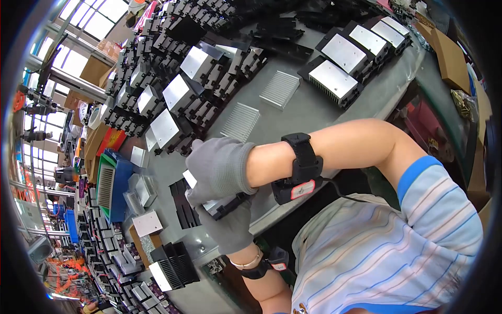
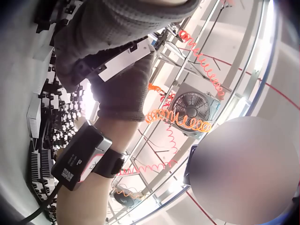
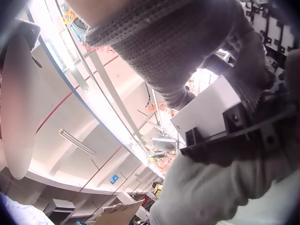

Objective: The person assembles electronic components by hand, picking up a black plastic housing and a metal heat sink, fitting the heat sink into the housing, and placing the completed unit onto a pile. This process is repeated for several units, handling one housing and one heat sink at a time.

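Both hands wear grey knit gloves and come together around one finned heatsink [image 3: 206, 112] with a black plastic bracket [image 3: 253, 129] along its edge. My left hand [image 1: 227, 227] holds it from below, gripping the bracket side. From above, my right hand [image 1: 219, 166] covers much of the piece and has its fingers curled over the finned side, as the right wrist view shows. A smooth silver face points outward between the gloves. Beneath the hands on the table lies a black slotted strip [image 1: 184, 205]. Two bare finned heatsinks, one nearer [image 1: 240, 122] and one farther [image 1: 280, 90], lie beyond the right hand.
Rows of assembled heatsinks [image 1: 170, 91] crowd the table's far side. Several more [image 1: 342, 55] line up at the upper right. A blue bin [image 1: 121, 180] stands left of the hands, loose heatsinks [image 1: 146, 222] beside it. A black-finned heatsink [image 1: 175, 267] sits near the front edge.
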Motion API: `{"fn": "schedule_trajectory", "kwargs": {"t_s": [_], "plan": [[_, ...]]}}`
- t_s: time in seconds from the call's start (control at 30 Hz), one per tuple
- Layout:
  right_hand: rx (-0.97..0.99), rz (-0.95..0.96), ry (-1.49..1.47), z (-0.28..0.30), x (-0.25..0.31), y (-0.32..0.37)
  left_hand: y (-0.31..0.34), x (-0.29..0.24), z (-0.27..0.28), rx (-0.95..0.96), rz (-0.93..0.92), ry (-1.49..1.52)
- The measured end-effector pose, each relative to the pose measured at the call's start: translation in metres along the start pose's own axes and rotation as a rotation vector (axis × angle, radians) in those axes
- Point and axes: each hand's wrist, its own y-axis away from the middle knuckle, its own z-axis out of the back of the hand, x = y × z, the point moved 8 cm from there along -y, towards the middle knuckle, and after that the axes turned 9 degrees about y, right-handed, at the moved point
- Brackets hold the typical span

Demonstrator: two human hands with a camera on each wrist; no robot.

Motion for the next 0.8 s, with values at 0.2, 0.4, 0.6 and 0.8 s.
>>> {"fn": "schedule_trajectory", "kwargs": {"t_s": [0.2,0.4,0.6,0.8], "plan": [[-0.033,0.004,0.049,-0.002,0.005,-0.012,-0.005,-0.006,-0.005,0.154,0.061,0.101],[-0.09,0.153,0.078,0.0,0.027,-0.007,0.003,-0.023,0.012,-0.075,-0.073,0.031],[-0.045,0.134,0.048,-0.034,0.034,-0.014,0.017,-0.034,0.025,-0.127,-0.102,-0.029],[-0.376,0.351,-0.457,-0.024,0.016,-0.063,-0.009,-0.106,0.008,0.145,-0.103,-0.41]]}}
